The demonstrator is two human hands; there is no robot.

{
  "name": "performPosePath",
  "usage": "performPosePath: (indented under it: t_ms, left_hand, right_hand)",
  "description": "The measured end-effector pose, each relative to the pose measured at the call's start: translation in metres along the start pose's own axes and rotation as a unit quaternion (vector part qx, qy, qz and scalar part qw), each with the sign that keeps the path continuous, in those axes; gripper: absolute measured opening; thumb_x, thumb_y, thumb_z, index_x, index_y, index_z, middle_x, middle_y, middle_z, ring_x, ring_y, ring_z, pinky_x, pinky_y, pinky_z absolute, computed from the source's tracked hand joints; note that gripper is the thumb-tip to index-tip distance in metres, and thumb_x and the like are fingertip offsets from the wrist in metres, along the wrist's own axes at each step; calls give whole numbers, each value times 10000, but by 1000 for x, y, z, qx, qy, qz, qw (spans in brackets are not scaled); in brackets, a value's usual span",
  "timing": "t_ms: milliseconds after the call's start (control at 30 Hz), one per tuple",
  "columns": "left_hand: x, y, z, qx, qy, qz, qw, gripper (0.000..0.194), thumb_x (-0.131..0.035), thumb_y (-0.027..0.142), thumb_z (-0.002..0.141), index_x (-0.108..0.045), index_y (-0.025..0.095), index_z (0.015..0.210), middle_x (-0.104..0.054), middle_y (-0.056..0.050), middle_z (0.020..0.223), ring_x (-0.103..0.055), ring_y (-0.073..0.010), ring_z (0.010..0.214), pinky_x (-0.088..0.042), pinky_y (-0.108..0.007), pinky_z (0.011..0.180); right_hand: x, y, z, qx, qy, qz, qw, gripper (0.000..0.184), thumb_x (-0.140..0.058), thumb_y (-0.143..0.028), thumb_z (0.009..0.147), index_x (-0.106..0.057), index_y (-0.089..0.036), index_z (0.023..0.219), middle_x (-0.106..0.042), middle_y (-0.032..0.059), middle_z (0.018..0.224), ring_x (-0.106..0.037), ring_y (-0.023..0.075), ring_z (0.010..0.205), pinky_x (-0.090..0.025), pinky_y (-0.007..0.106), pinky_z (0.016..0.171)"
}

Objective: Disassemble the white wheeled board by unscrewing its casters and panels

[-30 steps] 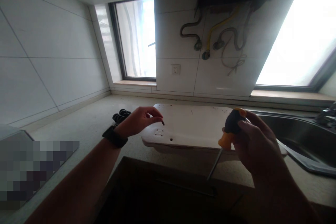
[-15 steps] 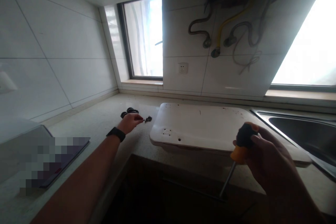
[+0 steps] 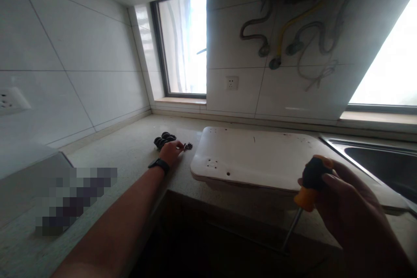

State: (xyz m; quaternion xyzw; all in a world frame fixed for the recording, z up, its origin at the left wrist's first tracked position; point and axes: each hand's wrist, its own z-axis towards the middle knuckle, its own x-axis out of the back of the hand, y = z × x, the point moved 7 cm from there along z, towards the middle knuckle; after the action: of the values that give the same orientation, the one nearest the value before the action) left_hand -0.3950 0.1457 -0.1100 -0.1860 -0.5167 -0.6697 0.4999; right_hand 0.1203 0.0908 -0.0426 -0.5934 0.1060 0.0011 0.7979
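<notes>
My left hand [image 3: 171, 151], with a dark watch [image 3: 159, 165] at the wrist, pinches a small dark screw at the edge of a little heap of screws [image 3: 189, 146] on the counter. Just behind that hand lie several black casters [image 3: 163, 140], partly covered by it. My right hand [image 3: 342, 191] is wrapped round the orange and black handle of a screwdriver [image 3: 309, 186], whose shaft slants down past the counter's front edge. Between my hands a white board [image 3: 254, 156] lies flat, with groups of small holes near its corners and one larger hole at the front.
At the right is a steel sink [image 3: 384, 169]. A flat object [image 3: 55, 173], partly pixelated, lies on the counter [image 3: 130, 139] at the left. Hoses [image 3: 280, 39] hang on the tiled wall beside a socket [image 3: 232, 83]. Below the counter's front is a dark opening [image 3: 202, 247].
The view has swung slightly left, so most things sit further right. My left hand stays at the screws with its wrist turned a little; my right hand still grips the screwdriver.
</notes>
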Motion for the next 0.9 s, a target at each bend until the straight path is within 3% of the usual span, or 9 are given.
performPosePath:
  t_ms: [100, 200, 500, 767, 900]
  left_hand:
    - [-8, -5, 7, 6, 4, 14, 1000, 140, -691, 253, 884, -800, 193, 949, -807, -94, 973, -745, -249, 930, -529, -330, 909]
    - [-12, -9, 10, 8, 4, 16, 1000, 135, -704, 244, 879, -805, 204, 958, -811, -85, 971, -751, -245, 931, -539, -321, 898]
    - [-17, -14, 11, -7, -3, -7, 1000, 188, -683, 251, 905, -809, 219, 1041, -816, -69, 1029, -758, -237, 982, -558, -301, 929]
    - [-13, -14, 7, -21, 1, -19, 1000, 248, -631, 244, 923, -776, 174, 1111, -801, -88, 1100, -748, -224, 1028, -558, -309, 955]
    - [-11, -15, 5, -16, -1, -18, 1000, 253, -640, 253, 904, -777, 169, 1099, -803, -94, 1086, -753, -228, 1005, -564, -312, 938]
  right_hand:
    - [1, 5, -4, -72, 46, 33, 996, 600, -875, -491, 585, -713, -314, 1135, -673, 35, 988, -666, 150, 777, -572, 154, 562]
    - [-3, 5, -5, -83, 48, 44, 994, 636, -899, -508, 521, -724, -319, 1103, -656, 31, 983, -642, 150, 777, -569, 145, 563]
    - [2, 13, -6, -68, 26, 46, 996, 622, -884, -482, 589, -715, -323, 1167, -669, 39, 984, -649, 165, 811, -585, 164, 593]
    - [0, 8, -8, -80, 40, 37, 995, 650, -903, -492, 498, -732, -319, 1101, -672, 46, 989, -641, 173, 790, -565, 153, 525]
    - [3, 10, -9, -81, 35, 52, 995, 636, -892, -469, 537, -723, -322, 1132, -669, 46, 963, -652, 176, 769, -570, 169, 513]
